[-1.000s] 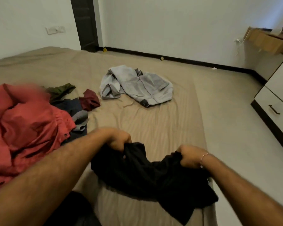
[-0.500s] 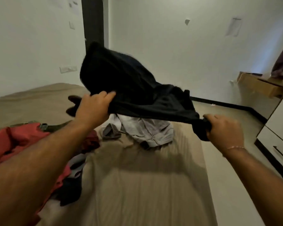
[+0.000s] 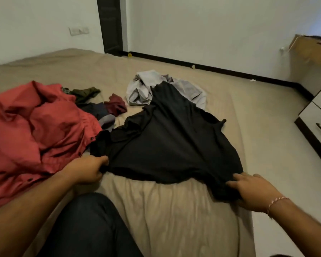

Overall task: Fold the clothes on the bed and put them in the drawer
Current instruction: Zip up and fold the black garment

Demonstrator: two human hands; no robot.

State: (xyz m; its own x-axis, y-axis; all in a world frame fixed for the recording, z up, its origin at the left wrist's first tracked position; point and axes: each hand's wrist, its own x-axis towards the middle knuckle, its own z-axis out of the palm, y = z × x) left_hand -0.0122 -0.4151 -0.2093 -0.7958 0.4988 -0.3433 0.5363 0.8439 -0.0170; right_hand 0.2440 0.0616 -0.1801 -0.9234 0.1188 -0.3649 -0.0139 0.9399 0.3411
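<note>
The limp black cotton shirt point(image 3: 174, 141) lies spread on the beige bed point(image 3: 174, 219), its far end overlapping a grey garment point(image 3: 191, 89). Light and floppy; best held at hem corners, where the left hand point(image 3: 87, 169) and right hand point(image 3: 254, 191) pinch it.

A: What couldn't you make out?

B: The red shirt point(image 3: 35, 130) ran off the frame at nine o'clock. The black shirt point(image 3: 174, 141) hid part of the grey shirt point(image 3: 143, 89) at twelve o'clock.

A: And the hands?

B: The right hand point(image 3: 254, 191) had its fingertips buried in the black hem. The drawer point(image 3: 317, 125) was cut off at three o'clock.
</note>
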